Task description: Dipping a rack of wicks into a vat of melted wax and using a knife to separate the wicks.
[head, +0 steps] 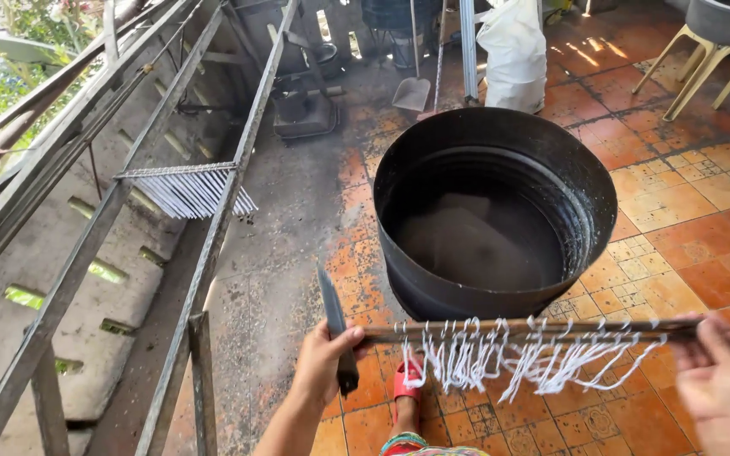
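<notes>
A wooden rod (pixel 525 330) hung with white string loops (pixel 509 359) is gripped at both ends by the left hand (pixel 324 365), also holding a dark knife (pixel 337 329), and the right hand (pixel 724 384), at lower frame.

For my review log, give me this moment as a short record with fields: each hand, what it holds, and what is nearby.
left hand: grips one end of the stick, together with a dark knife
right hand: holds the stick's other end
stick: level, hung with white strings
black tub: just beyond the stick, on the orange tiled floor
wooden rack: to the left, bearing another strung stick
</notes>
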